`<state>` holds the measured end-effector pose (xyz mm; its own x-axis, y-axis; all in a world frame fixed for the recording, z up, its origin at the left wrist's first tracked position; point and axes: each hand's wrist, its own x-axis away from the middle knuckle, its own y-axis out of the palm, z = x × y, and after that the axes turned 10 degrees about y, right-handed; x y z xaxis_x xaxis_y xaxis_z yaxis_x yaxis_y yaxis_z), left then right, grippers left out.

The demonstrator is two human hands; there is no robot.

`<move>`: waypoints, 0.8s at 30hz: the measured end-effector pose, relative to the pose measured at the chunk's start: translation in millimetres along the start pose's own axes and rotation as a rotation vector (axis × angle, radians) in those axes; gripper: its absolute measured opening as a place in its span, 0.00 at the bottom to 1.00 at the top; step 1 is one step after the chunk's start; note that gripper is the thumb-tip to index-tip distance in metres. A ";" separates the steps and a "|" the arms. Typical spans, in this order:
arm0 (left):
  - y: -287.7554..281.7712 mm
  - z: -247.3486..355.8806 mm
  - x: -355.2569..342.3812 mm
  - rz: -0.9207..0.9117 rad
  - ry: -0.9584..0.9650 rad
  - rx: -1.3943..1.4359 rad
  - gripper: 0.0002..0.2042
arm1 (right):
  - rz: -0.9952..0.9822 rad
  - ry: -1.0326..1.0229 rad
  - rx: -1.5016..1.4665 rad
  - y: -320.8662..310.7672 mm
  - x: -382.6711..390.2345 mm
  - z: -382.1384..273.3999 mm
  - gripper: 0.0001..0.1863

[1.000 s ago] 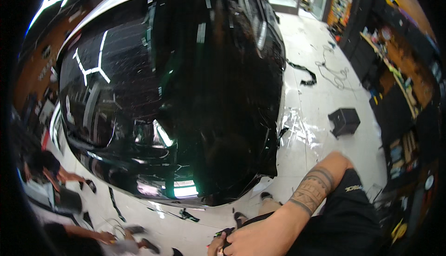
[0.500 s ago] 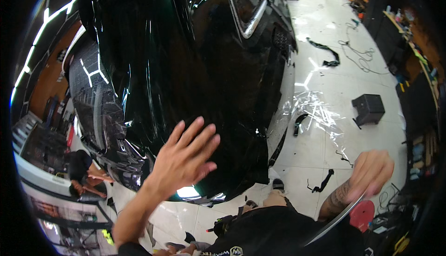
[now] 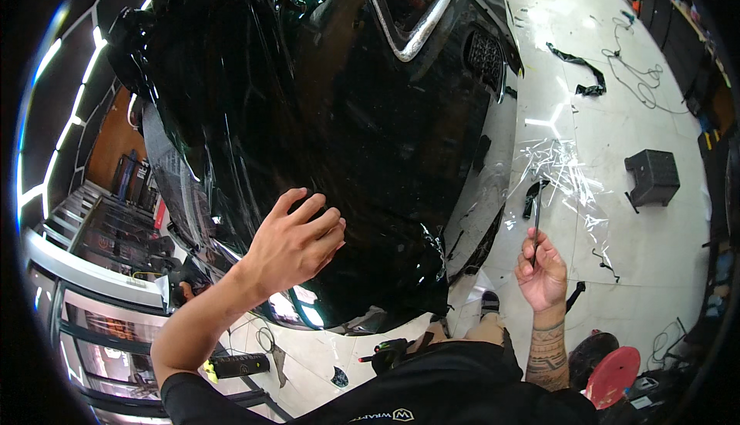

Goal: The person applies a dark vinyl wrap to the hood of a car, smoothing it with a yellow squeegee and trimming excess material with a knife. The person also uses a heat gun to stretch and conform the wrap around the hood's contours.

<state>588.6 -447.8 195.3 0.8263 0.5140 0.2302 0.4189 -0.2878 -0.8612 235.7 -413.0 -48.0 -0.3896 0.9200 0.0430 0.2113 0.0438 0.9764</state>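
Note:
A sheet of glossy black film (image 3: 254, 147), wrinkled and folded on its left side, lies over the dark car panel in front of me. On its lower part rests my left hand (image 3: 301, 240), back up, fingers curled. The fingertips are partly hidden, and I cannot make out what is under them. My right hand (image 3: 543, 271) is raised over the floor at the car's right side, palm toward me. Thumb and fingers pinch a thin dark stick-like tool (image 3: 537, 228) that points away from me.
Loose clear strips (image 3: 563, 174) lie on the white tiled floor, with a black step stool (image 3: 653, 178) to their right. Farther off are a black scrap (image 3: 578, 67) and a cable (image 3: 640, 78). A red round seat (image 3: 613, 377) stands near my right arm.
My left hand has gone from spread fingers to curled ones on the film. The right hand has moved left and forward, and the thin tool now shows upright in it. The view has shifted.

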 end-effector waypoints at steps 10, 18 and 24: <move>-52.5 -108.6 -67.4 -0.258 0.049 0.065 0.20 | -0.103 0.066 0.720 87.5 -33.9 46.3 0.21; -74.9 -110.8 -116.6 -0.778 0.025 0.134 0.16 | 0.030 -0.283 1.049 133.5 -73.5 82.9 0.13; -72.2 -109.5 -125.6 -0.824 0.066 0.102 0.15 | 0.100 -0.383 1.153 141.2 -80.1 104.1 0.11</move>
<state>495.9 -580.1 278.1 0.2917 0.4791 0.8279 0.8657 0.2359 -0.4416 390.1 -439.9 64.4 -0.0778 0.9859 -0.1485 0.9732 0.1074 0.2034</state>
